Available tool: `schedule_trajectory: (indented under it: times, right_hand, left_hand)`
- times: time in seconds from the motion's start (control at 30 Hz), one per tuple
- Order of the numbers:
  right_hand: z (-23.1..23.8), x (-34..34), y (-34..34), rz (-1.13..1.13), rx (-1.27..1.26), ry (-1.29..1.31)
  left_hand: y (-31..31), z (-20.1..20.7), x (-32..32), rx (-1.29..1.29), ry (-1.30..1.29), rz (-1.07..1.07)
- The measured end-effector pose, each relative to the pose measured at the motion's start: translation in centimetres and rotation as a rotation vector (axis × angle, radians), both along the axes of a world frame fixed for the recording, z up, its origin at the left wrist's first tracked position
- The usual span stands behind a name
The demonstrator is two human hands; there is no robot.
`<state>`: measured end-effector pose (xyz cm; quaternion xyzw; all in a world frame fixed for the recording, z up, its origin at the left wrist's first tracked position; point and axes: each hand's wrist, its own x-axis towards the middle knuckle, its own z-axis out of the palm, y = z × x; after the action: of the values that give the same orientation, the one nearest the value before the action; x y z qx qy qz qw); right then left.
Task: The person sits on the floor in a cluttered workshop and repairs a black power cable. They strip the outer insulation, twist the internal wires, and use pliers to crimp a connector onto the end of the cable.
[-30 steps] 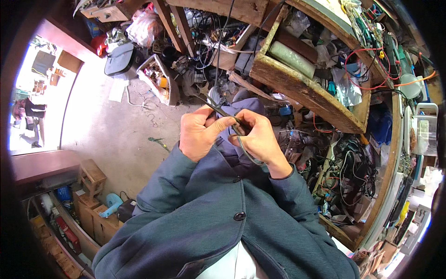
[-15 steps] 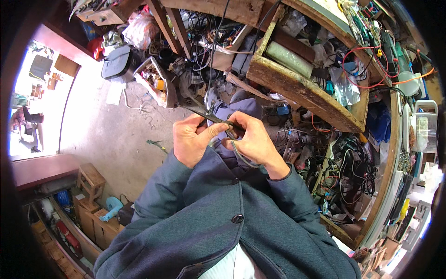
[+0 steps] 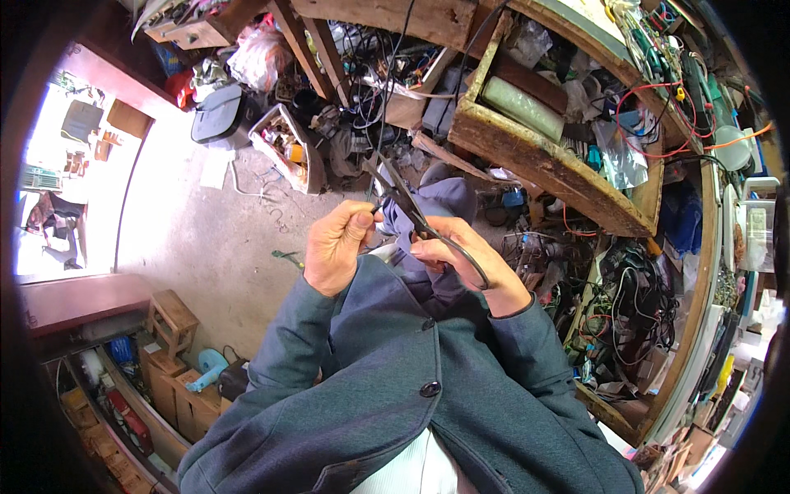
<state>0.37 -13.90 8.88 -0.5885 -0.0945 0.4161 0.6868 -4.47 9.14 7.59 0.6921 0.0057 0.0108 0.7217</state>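
A: Start at the fingers. What has the left hand got?
B: Its thumb and forefinger are pinched narrow around a thin dark piece; just what it is, I can't tell.

A: And the right hand?
B: Its fingers curl around the scissors, with one dark handle bending back across the hand toward the wrist.

A: Where are the scissors, then?
B: In front of the body, between the hands and above the trouser legs, tips pointing away from the person. The blades stand spread.

A: Was it like that half a second ago?
B: No. The two hands were together then, left thumb against the right fingers, and the blades lay nearly together, slanting left. Now there's a gap between the hands, and the scissors have swung more upright.

A: Further out?
B: Beyond the hands, on the floor, the pale box of odds and ends sits near the black bin. To the right is the worn wooden drawer; at lower left, the small wooden stool. Those keep their places among one another.
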Motion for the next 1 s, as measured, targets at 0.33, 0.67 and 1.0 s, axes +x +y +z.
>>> schedule_trajectory:
  times: [0.33, 0.67, 1.0]
  right_hand:
    - [0.2, -0.3, 0.8, -0.311, -0.528, -0.837]
    - [1.1, -0.4, 1.0, -0.450, -0.588, -0.979]
    - [1.6, -0.3, 1.9, -0.323, -0.606, -0.920]
  left_hand:
    - [-1.4, 0.9, 0.8, -0.068, 0.097, 0.044]
    - [-2.5, 0.9, 0.6, 0.062, -0.021, 0.061]
    - [-3.4, 1.7, 1.0, -0.218, 0.203, 0.092]
